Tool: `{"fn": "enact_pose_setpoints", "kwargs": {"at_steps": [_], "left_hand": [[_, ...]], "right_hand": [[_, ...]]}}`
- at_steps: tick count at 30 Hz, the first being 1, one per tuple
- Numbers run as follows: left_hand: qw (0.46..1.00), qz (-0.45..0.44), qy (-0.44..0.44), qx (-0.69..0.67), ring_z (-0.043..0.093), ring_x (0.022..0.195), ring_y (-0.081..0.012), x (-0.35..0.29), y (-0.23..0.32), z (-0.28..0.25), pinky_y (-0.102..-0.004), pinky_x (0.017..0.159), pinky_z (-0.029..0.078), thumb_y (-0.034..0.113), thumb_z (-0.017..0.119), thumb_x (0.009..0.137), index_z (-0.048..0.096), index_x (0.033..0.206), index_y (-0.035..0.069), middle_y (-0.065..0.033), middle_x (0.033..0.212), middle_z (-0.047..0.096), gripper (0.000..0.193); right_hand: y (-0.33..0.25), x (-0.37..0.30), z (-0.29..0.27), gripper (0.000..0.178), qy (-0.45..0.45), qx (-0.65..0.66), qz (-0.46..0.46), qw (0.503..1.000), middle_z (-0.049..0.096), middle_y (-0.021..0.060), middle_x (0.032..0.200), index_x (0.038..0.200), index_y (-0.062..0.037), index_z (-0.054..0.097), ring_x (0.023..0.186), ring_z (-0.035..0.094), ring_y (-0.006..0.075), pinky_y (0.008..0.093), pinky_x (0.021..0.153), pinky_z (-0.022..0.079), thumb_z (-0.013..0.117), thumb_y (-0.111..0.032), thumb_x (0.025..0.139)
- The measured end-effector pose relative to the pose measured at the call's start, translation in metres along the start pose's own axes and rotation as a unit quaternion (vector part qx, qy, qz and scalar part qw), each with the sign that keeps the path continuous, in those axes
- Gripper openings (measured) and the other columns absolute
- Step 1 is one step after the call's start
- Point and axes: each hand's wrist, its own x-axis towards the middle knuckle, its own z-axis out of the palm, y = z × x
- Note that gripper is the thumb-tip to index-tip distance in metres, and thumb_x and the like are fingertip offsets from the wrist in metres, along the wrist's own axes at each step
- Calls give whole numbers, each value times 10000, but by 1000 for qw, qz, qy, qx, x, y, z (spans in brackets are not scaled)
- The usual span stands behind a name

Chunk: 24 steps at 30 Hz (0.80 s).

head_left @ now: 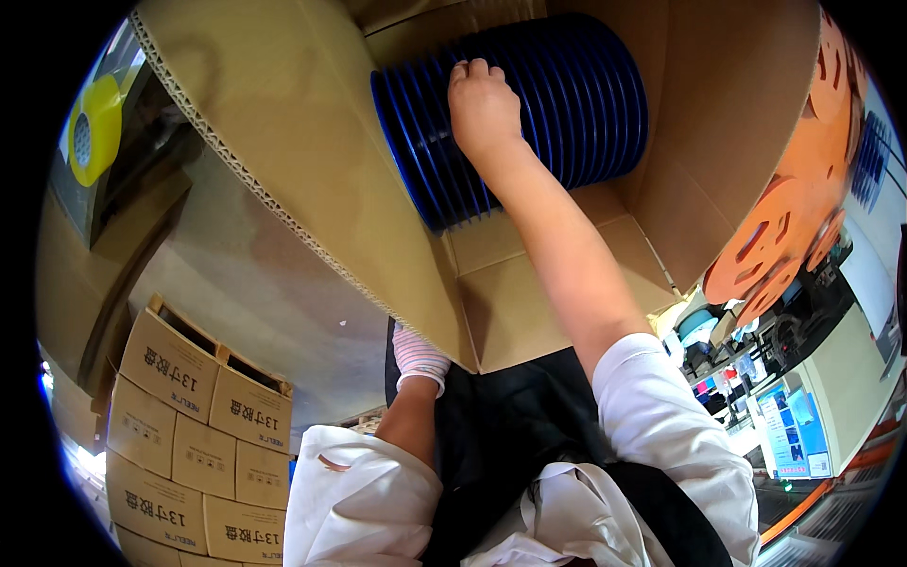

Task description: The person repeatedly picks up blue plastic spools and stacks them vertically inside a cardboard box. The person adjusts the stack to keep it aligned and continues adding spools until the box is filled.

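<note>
A large open cardboard carton (312, 142) stands in front of me. Inside it lies a row of several dark blue plastic reels (576, 104), flanges side by side. My bare right hand (484, 104) reaches in from above, its fingers curled over the flange edges left of the row's middle; the fingertips are partly hidden. Low at the carton's near left side is my left hand (419, 354), in a pink and white striped glove. The carton wall covers its fingers, so its grip does not show.
Stacked sealed cartons (203, 454) stand at lower left beside the floor. A roll of yellow tape (94, 130) sits at upper left. Orange discs with cutouts (765, 246) are along the carton's right side, above a cluttered bench. More blue reels (869, 161) show at far right.
</note>
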Motion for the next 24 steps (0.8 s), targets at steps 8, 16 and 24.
{"fn": "enact_pose_setpoints", "kwargs": {"at_steps": [8, 16, 24], "left_hand": [[1000, 7, 3, 15, 516, 1262, -300, 1, -3, 0, -417, 1053, 396, 303, 523, 929, 585, 1303, 103, -117, 1349, 586, 429], [992, -65, 57, -96, 586, 1134, -352, 1, 7, -12, -412, 958, 481, 274, 574, 911, 617, 1235, 69, -142, 1287, 613, 386], [999, -21, -16, -25, 561, 1197, -308, -1, -1, -12, -394, 1011, 444, 297, 523, 941, 608, 1264, 74, -129, 1311, 607, 402]], "right_hand": [[8, 4, 17, 565, -36, 258, 54, 964, 682, 264, 945, 1367, -105, 531, 851, 661, 429, 506, 787, 535, 556, -9, 811], [-16, -55, 31, 589, 36, 385, 111, 915, 591, 272, 1253, 1466, -52, 361, 1068, 620, 427, 459, 904, 520, 549, -4, 910], [-9, -115, -10, 630, 128, 343, 41, 930, 461, 204, 1456, 1450, -44, 411, 1339, 462, 369, 406, 1078, 427, 607, 50, 859]]}}
